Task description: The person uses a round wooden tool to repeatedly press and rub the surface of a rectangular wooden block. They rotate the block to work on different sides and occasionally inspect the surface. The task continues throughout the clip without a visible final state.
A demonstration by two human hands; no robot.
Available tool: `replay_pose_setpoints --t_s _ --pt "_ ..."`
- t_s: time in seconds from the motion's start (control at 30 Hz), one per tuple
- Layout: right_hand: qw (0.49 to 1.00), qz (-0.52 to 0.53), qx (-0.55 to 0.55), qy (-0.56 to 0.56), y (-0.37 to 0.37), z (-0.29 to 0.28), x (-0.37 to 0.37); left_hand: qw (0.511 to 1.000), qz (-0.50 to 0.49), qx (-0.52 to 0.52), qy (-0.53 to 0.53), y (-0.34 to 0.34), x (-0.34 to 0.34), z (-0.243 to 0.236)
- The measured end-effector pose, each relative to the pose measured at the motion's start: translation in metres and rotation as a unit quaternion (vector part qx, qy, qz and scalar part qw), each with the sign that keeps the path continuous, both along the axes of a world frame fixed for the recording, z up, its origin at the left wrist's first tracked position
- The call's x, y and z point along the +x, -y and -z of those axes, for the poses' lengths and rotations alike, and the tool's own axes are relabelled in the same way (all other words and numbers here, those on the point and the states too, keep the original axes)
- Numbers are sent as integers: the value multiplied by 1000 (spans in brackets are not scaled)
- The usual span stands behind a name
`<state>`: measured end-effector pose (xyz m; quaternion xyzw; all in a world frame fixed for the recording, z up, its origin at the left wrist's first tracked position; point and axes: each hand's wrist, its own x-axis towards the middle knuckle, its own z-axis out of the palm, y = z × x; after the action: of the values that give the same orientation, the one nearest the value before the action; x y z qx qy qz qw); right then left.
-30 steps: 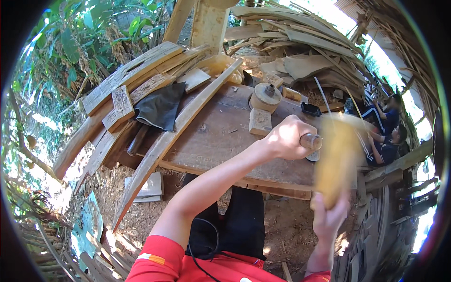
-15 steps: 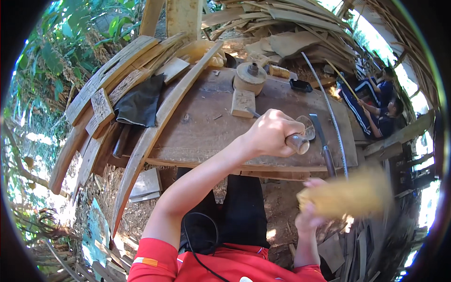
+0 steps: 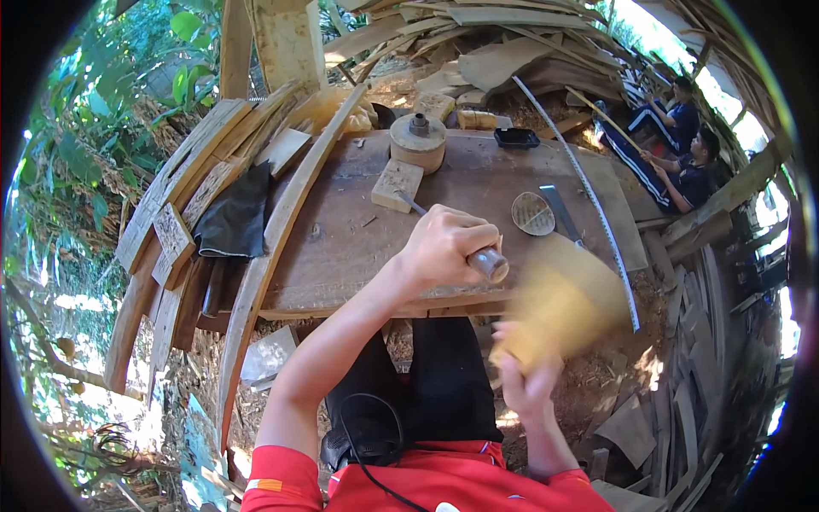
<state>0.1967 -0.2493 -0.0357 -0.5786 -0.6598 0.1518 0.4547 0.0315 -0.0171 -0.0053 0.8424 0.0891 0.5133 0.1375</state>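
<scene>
My left hand (image 3: 450,246) is closed around the handle of a chisel (image 3: 490,265), its butt end sticking out to the right. The thin metal shank runs up and left to a small wooden block (image 3: 397,183) on the bench; its tip seems to meet the block's edge. In my right hand (image 3: 526,384) is a pale wooden mallet (image 3: 570,299), smeared by motion. Its head is to the right of the chisel's butt, and I cannot tell whether they touch. A round wooden piece (image 3: 418,154) with a dark metal fitting on top stands behind the block.
On the wooden bench (image 3: 324,256) lie an oval mesh-like disc (image 3: 532,213), a flat-bladed tool (image 3: 559,213), a long ruler (image 3: 580,166) and a black tray (image 3: 517,138). Long boards (image 3: 290,222) and dark cloth (image 3: 235,213) are at left. Two people (image 3: 682,145) sit at far right.
The mallet has swung left, closer to the chisel's butt, in my right hand. My left hand keeps its grip on the chisel against the block. The whole view has shifted somewhat.
</scene>
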Motion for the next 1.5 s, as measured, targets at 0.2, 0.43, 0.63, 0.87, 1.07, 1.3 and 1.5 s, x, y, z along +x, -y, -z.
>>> replay_pose_setpoints --t_s 0.2,0.43,0.63,0.87,1.07,1.3,1.5 --pt "986 -28 122 -112 -9 11 -11 999 1 30 40 1 2 7" --pt "903 6 59 -426 -19 1 -24 995 -44 58 70 -7 4 -1" --pt "983 122 -12 -133 -58 -21 24 995 -33 90 10 -2 -52 -28" --pt "993 120 -1 24 -126 -17 31 979 -131 58 -143 -3 -118 34" --pt "986 128 -24 106 -181 -21 47 948 -171 -25 -268 18 -137 45" --pt "999 13 -15 -46 -174 -9 113 949 -187 -107 -231 28 -133 34" --pt "959 45 -62 273 -143 11 116 892 -369 -188 -181 -15 -108 36"
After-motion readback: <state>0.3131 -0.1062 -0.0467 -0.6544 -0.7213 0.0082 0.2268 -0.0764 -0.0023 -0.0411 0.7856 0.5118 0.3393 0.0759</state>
